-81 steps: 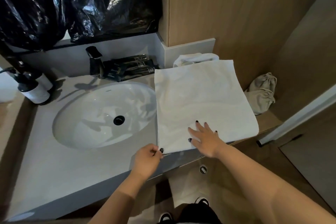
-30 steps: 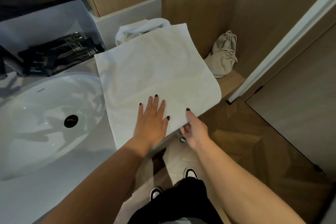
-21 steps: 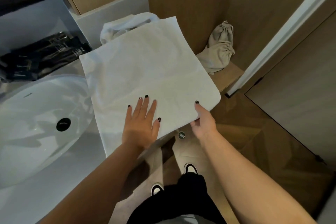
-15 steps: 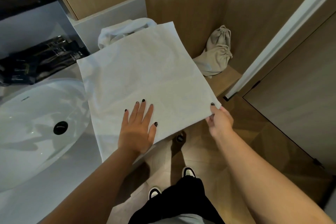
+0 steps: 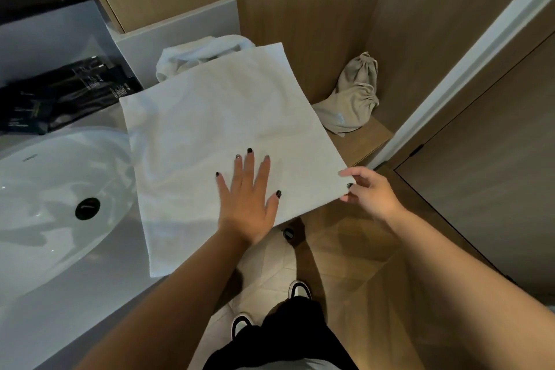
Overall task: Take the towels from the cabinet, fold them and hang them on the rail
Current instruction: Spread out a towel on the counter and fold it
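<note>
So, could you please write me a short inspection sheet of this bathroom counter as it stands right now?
Surface: pale grey countertop with an oval white basin sunk in.
Job's things: flat white towel spread beside the basin, its near edge overhanging the counter; crumpled white towel behind it.
Clutter: black sachets behind the basin; beige drawstring bag on a wooden ledge.
Grippers: left hand rests flat on the spread towel; right hand pinches its near right corner.
Cables: nothing seen.
Surroundings: wood-panelled walls, wooden floor, closed door to the right. No rail in view.
</note>
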